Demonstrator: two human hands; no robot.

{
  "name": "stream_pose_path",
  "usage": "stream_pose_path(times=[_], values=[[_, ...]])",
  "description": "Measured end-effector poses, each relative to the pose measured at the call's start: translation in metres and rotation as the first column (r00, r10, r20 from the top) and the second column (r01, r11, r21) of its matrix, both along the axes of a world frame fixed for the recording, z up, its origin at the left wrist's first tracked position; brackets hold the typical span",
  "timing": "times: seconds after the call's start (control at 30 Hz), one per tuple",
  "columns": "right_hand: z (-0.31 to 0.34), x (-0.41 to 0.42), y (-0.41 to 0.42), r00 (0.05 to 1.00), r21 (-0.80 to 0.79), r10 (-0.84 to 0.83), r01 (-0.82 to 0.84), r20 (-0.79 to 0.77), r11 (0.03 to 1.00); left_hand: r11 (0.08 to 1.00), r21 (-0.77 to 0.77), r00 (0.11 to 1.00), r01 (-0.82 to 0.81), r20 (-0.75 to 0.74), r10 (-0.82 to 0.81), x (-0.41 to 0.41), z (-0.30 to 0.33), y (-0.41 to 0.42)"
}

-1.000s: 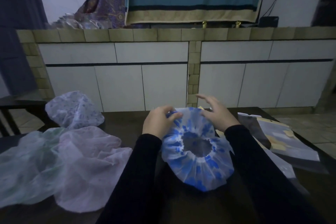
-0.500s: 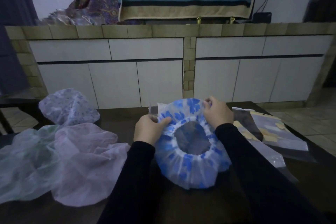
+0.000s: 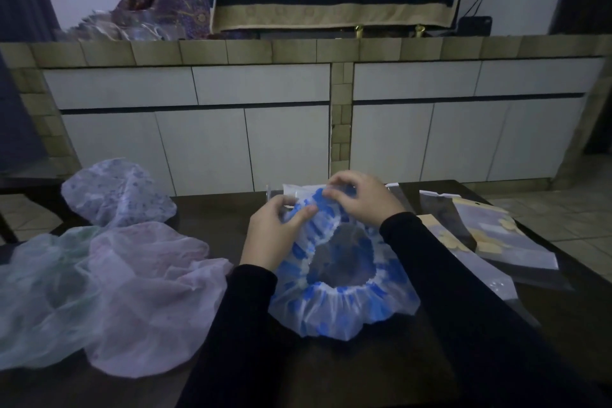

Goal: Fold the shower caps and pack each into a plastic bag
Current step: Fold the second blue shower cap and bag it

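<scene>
Shower caps: four — blue-patterned cap (image 3: 344,308), pink cap (image 3: 145,291), green cap (image 3: 36,295), speckled cap (image 3: 116,192)
Hands: two — left hand (image 3: 275,235), right hand (image 3: 361,199)
Plastic bags (image 3: 490,238): several, overlapping, count unclear

My feed is dim and blue-tinted, and the brightest area is the white cabinets (image 3: 212,142) facing the camera. The dark worktop (image 3: 212,209) and black sleeves (image 3: 463,275) nearly merge into one shadow with little detail. Straight lines bow toward the frame edges from the wide lens, and both hands (image 3: 361,199) look slightly soft.
</scene>
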State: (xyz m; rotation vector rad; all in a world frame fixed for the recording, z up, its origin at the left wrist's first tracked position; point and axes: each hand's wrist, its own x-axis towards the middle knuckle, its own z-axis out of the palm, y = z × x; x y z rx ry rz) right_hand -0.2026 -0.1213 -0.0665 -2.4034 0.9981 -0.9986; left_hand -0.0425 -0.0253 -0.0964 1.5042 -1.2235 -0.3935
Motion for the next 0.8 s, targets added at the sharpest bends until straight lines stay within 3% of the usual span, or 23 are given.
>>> stream_pose_path(times=[0.1,0.17,0.27,0.4,0.5,0.57,0.67,0.73,0.8], values=[[-0.002,0.000,-0.003,0.978,0.031,-0.088,0.084,0.188,0.996,0.997,-0.034,0.998,-0.066,0.001,0.067,0.003,-0.004,0.005],[-0.003,-0.007,-0.007,0.947,0.064,-0.212,0.202,0.241,0.977,0.976,-0.052,0.977,-0.209,0.028,0.211,0.006,-0.006,0.009],[-0.006,-0.016,-0.011,0.925,0.083,-0.356,0.347,0.135,0.934,0.925,0.052,0.924,-0.377,0.080,0.373,0.005,-0.005,0.014],[-0.015,-0.020,-0.020,0.922,0.169,-0.374,0.355,0.098,0.920,0.963,0.088,0.965,-0.254,0.080,0.248,0.004,-0.012,0.004],[-0.015,-0.024,-0.025,0.908,0.203,-0.408,0.384,0.095,0.901,0.940,0.068,0.937,-0.335,0.128,0.325,0.007,-0.017,0.000],[-0.015,-0.021,-0.022,0.906,0.125,-0.423,0.417,0.027,0.900,0.907,0.100,0.900,-0.408,0.212,0.382,0.005,-0.016,-0.002],[-0.017,-0.011,-0.008,0.878,-0.156,-0.476,0.465,-0.039,0.871,0.853,0.103,0.794,-0.512,0.435,0.424,-0.003,-0.014,-0.003],[-0.019,-0.008,0.008,0.908,-0.166,-0.414,0.400,-0.064,0.901,0.862,0.010,0.770,-0.506,0.457,0.447,-0.014,-0.010,0.002],[-0.028,-0.005,0.024,0.910,-0.061,-0.359,0.354,-0.206,0.933,0.911,-0.022,0.789,-0.411,0.492,0.368,-0.028,-0.012,0.006]])
